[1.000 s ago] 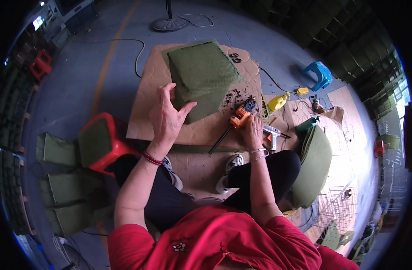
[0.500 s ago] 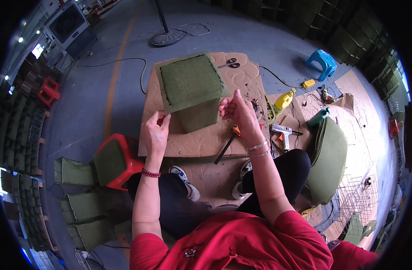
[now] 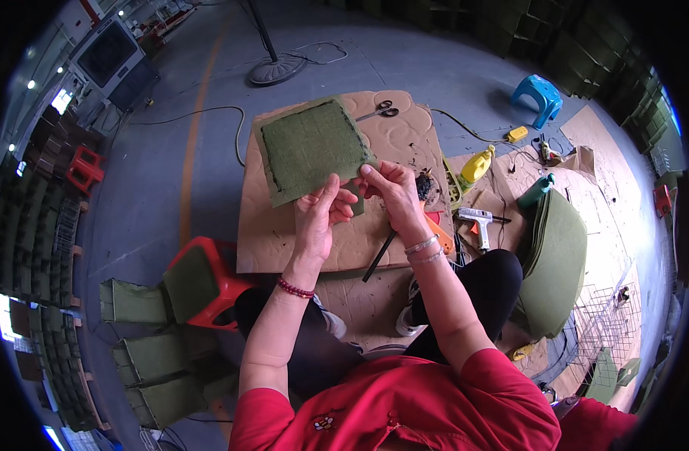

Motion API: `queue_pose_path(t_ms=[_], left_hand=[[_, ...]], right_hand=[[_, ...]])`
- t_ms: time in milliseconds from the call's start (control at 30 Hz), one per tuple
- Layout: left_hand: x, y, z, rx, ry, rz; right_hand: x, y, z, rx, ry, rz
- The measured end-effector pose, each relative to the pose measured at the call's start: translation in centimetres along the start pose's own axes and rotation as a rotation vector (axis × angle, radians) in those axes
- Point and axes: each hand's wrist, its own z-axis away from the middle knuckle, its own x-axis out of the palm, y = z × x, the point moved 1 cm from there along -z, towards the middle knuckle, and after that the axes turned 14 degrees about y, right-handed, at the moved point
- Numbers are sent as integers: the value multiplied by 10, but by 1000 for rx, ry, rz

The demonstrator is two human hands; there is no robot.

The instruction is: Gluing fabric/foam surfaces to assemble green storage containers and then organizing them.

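A box covered in green cloth (image 3: 314,146) rests on the cardboard-topped table, its square top panel edged with dark stitch-like marks. The panel's near edge overhangs the side, and my hands hide most of the front. My right hand (image 3: 395,194) pinches the near right corner of this cloth, thumb on top. Beside it, my left hand (image 3: 322,214) has its thumb at the near edge and its fingers curled beneath. A black stick-like handle (image 3: 380,257) and an orange tool (image 3: 439,234) lie near my right wrist.
Scissors (image 3: 378,110) lie at the table's (image 3: 277,252) far side. To the right are a yellow bottle (image 3: 476,167), a glue gun (image 3: 480,225), a green bottle (image 3: 536,192) and stacked green sheets (image 3: 555,263). A red stool (image 3: 222,282) stands left, a blue stool (image 3: 538,99) farther right.
Both hands have come together at the panel's near edge, the left moving right and up. The right hand has closed on the corner. The box has turned slightly, showing less of its front.
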Motion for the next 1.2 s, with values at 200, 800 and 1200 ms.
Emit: queue_pose_path(t_ms=[200,800,1200], left_hand=[[8,-4,1,161,137,-111],[5,-8,-2,288,199,-208],[6,-6,-3,374,195,-255]], right_hand=[[0,8,0,-159,58,105],[5,18,5,-135,74,46],[20,16,8,-230,180,86]])
